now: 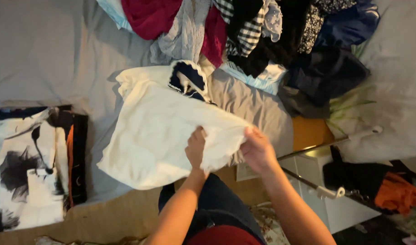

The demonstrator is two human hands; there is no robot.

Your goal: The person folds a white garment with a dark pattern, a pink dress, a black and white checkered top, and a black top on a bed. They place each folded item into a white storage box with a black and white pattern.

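Your left hand (pixel 196 149) and right hand (pixel 258 152) both pinched the near edge of the cream-white cotton top with navy-trimmed collar (pixel 158 131), which lay half spread on the grey bedsheet (pixel 44 54). At nine o'clock sat a stack of folded black-and-white printed garments (pixel 26 172); at twelve o'clock, a heap of unfolded mixed clothes (pixel 258 31) remained. Judged so, folding was partly done.

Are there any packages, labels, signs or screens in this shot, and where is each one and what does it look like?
None can be made out. The view shows only clothes: a cream garment held by the left hand and right hand, a mixed clothes pile above, and a folded black-and-white stack at left.
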